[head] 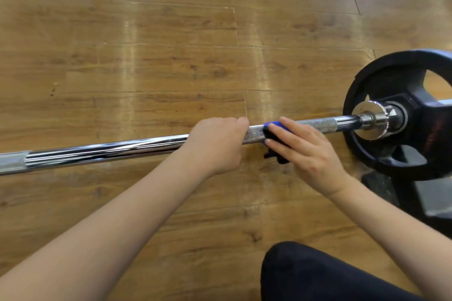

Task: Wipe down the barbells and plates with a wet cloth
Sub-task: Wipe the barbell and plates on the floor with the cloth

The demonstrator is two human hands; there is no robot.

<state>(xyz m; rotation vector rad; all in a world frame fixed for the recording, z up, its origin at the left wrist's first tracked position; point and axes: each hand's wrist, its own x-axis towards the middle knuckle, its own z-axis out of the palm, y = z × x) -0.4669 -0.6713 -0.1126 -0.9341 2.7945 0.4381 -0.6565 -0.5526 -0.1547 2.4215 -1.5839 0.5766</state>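
A chrome barbell (pixel 102 150) runs across the view from the left edge to a black plate (pixel 381 154) at the right. My left hand (pixel 216 145) grips the bar just left of its knurled part. A blue and dark cloth (pixel 275 129) is wrapped over the knurled section, with a dark end hanging below the bar. My right hand (pixel 305 151) lies over the cloth with fingers nearly straight and presses it against the bar. A chrome collar (pixel 374 120) sits between the cloth and the plate.
The wooden plank floor (pixel 171 44) stretches all around the bar. A dark stand or rack base (pixel 415 193) lies under the plate at the right. My knee in dark trousers (pixel 305 273) shows at the bottom.
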